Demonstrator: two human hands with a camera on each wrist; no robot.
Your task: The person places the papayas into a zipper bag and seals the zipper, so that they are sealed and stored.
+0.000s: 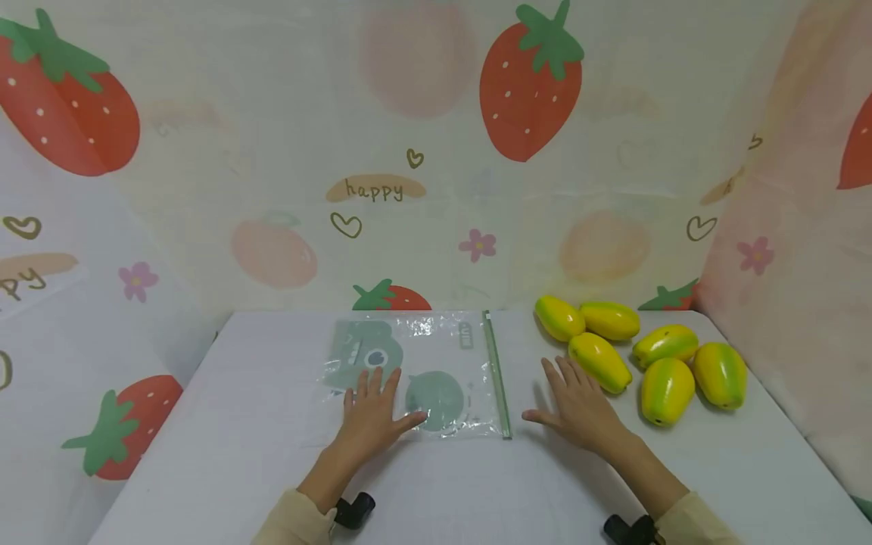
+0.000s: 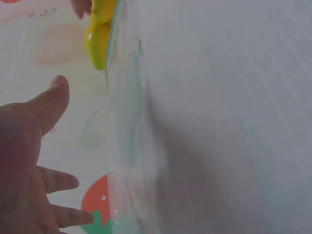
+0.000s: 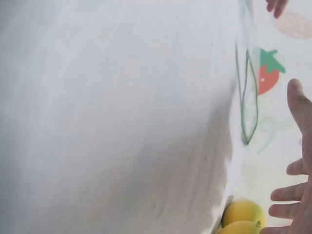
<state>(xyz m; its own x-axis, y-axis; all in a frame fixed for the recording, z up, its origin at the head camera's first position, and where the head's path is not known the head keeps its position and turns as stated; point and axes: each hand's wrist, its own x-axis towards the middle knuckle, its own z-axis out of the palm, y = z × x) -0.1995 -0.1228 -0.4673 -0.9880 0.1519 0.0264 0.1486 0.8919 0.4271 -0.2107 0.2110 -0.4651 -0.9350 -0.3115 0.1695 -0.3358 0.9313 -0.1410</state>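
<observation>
- Left hand (image 1: 373, 420), spread, empty, hovers over the clear green-printed rectangular plastic bag (image 1: 443, 344), likely flat for steadiness.
- Right hand (image 1: 580, 407), empty, hovers near glossy yellow-green oval fruits (image 1: 666, 344), likely clustered within reach.

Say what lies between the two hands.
The head view shows, from left hand to right hand: part of the clear bag, its green edge strip, then bare white tabletop.

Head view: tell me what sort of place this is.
Probably a small tabletop booth, perhaps for filming: a white table enclosed at the back and sides by fruit-printed sheets, with a clear bag and six yellow-green fruits on it.
</observation>
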